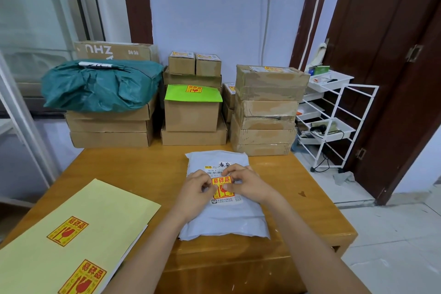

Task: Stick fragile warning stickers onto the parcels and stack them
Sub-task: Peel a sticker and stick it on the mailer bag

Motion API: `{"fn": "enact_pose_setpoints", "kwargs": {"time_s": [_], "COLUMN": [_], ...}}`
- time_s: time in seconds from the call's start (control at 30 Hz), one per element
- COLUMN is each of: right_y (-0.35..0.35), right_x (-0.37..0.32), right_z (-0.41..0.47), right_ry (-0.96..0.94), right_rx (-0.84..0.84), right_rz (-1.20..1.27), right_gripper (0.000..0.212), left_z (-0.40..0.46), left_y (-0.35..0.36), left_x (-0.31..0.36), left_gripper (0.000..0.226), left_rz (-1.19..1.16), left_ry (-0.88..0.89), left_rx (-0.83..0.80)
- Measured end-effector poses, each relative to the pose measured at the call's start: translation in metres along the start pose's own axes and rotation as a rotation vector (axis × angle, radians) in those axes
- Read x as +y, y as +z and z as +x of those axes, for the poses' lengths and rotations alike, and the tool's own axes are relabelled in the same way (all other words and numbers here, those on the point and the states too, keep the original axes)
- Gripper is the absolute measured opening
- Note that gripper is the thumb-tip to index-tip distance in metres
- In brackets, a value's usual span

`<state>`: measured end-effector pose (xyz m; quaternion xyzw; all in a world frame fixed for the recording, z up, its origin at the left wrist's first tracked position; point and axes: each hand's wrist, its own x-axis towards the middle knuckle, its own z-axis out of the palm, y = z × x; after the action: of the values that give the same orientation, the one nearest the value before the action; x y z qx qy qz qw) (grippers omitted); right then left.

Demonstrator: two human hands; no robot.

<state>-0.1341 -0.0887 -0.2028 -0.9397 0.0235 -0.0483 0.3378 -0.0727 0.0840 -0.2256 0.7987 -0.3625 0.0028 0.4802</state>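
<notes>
Fingers (207, 185) of my left hand (194, 192) and fingers of my right hand (248, 185) pinch the two sides of a yellow-and-red rectangular fragile warning sticker (223, 186), holding it against the printed shipping label (223, 170) of a flat pale grey plastic mailer parcel (224, 217). That parcel lies on the wooden table (298, 198), directly in front of me.

Step in hand, as I judge it: laying the sticker down. Whether its whole face is already bonded I cannot tell, since my fingers cover its edges.

Next move, in my judgement: flatten both hands and smooth outward from the centre so no crease or bubble forms on the soft plastic, then lift the limp parcel with support beneath it.

Nearer on my left lies a pale yellow backing sheet (78, 229) carrying two more stickers.

Farther off, along the wall, stand the stacks: brown cardboard boxes topped by a crumpled dark green plastic bag parcel (100, 86) on the left, a middle pile with a bright green-topped carton (193, 107) already stickered, and a tall taped cardboard stack (265, 112) on the right. A white wire trolley (334, 117) stands beside the table.
</notes>
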Motion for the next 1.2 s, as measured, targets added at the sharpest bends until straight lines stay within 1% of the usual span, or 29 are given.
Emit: {"fn": "enact_pose_setpoints", "kwargs": {"time_s": [0.1,0.43,0.57,0.8,1.2], "right_y": [0.004,0.014,0.014,0.014,0.014], "right_x": [0.001,0.003,0.000,-0.005,-0.006], "right_z": [-0.001,-0.007,-0.009,-0.011,-0.011], "right_ry": [0.011,0.013,0.012,0.004,-0.016], "right_rx": [0.041,0.110,0.111,0.102,0.113], "right_rz": [0.001,0.026,-0.018,-0.087,-0.153], "right_gripper": [0.025,0.032,0.028,0.031,0.034], "left_z": [0.000,0.000,0.001,0.001,0.001], "left_y": [0.000,0.000,0.001,0.002,0.000], "left_x": [0.000,0.001,0.000,-0.002,-0.001], "left_gripper": [0.041,0.039,0.038,0.033,0.037], "left_rz": [-0.005,0.041,0.051,0.072,0.094], "left_ry": [-0.003,-0.012,-0.009,-0.014,0.004], "left_rx": [0.001,0.001,0.003,-0.003,-0.021]}}
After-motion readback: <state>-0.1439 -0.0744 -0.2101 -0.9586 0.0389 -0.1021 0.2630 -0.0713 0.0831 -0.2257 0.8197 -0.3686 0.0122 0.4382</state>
